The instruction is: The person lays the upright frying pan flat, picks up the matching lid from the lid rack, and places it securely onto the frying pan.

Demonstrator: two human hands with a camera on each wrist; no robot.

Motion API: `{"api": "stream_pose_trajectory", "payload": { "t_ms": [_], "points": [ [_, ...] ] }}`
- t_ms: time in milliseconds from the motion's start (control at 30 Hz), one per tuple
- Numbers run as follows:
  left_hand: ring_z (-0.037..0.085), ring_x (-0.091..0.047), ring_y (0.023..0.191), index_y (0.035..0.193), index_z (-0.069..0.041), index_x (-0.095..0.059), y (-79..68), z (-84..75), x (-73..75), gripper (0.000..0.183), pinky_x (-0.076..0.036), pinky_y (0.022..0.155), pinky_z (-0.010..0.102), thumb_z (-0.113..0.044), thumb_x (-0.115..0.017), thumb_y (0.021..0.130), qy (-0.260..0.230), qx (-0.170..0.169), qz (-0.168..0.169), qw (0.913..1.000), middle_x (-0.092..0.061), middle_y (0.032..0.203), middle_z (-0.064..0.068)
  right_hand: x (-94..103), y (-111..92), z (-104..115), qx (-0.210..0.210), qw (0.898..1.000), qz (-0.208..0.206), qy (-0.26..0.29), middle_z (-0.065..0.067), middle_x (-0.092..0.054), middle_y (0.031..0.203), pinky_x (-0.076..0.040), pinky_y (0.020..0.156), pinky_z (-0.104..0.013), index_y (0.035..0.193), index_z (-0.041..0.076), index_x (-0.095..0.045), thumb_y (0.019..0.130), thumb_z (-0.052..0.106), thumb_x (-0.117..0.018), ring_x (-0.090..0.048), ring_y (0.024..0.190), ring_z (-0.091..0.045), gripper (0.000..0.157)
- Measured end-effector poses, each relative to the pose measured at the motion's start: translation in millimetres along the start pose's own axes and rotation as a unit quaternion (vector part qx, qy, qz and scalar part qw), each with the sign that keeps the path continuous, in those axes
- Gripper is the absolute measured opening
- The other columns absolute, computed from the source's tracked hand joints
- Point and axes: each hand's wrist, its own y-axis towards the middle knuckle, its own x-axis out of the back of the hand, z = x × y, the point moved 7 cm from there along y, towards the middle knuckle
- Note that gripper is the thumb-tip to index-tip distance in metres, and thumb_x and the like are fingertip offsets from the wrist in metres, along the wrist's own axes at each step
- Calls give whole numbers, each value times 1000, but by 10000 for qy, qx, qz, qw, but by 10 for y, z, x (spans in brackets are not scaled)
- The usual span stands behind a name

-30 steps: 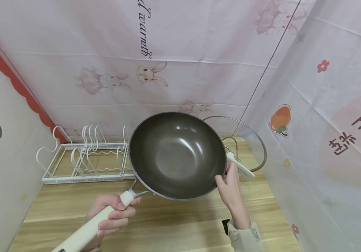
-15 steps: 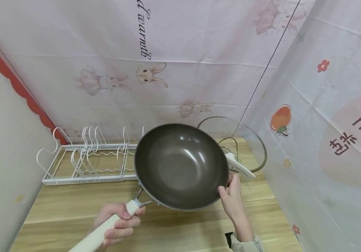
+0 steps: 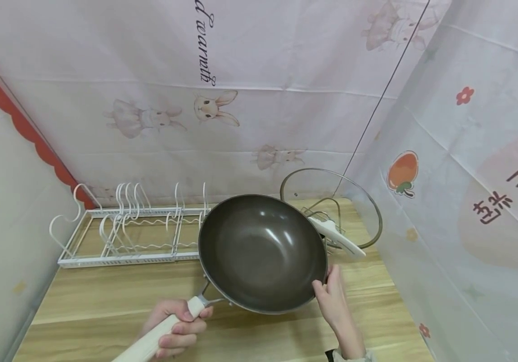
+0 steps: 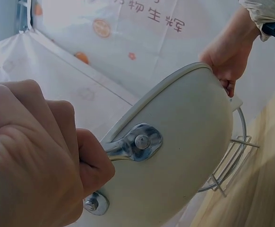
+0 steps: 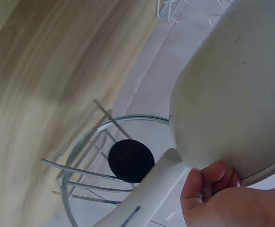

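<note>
A wok (image 3: 263, 254) with a dark brown inside and cream outside is held up over the wooden table, its inside facing the head camera. My left hand (image 3: 184, 329) grips its cream handle (image 3: 150, 342) close to the metal bracket. In the left wrist view, the riveted bracket (image 4: 140, 142) shows against the cream outside. At the lower right rim, my right hand (image 3: 337, 306) pinches the edge, thumb inside and fingers underneath. Behind it, a glass lid (image 3: 381, 221) leans upright in a wire stand (image 5: 92, 177), its white handle (image 3: 342, 239) slanting forward beside the wok.
To the left at the back stands a white wire dish rack (image 3: 118, 260) with curved dividers; the wok overlaps its right end in the head view. Patterned sheets (image 3: 240, 125) enclose the wooden table (image 3: 105, 301) at the back and both sides.
Both hands have lowered the wok toward the front of the table and slightly to the right. More of the dish rack and lid shows behind it. Both grips stay the same.
</note>
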Motion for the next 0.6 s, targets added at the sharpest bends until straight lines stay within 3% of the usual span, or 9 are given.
{"api": "stream_pose_trajectory", "payload": {
  "t_ms": [200,433,600],
  "points": [
    [0,-36,44,114,-15,-40,-41,47,92,21,-18,24,13,-13,-43,93,-122,100,9,9999,-31,66,-8,-44,-42,-91,-16,10000,21,27,-11,-45,92,-42,72,-28,97,0,-42,81,-4,-55,-45,84,-21,21],
    [0,-35,45,114,-13,-42,-125,56,244,22,-38,36,4,-11,-45,92,-465,144,-27,9988,-33,66,-9,-136,-76,-204,-277,9996,70,54,-11,-43,92,-41,72,-29,97,0,-41,81,-4,-56,-42,84,-20,22],
    [-1,-34,45,114,-12,-42,-150,60,344,22,-42,39,4,-10,-45,92,-603,174,-35,9980,-34,66,-10,-176,-77,-279,-315,9995,5,15,-10,-42,89,-39,70,-29,94,0,-41,79,-4,-56,-41,81,-21,21]
  ]
}}
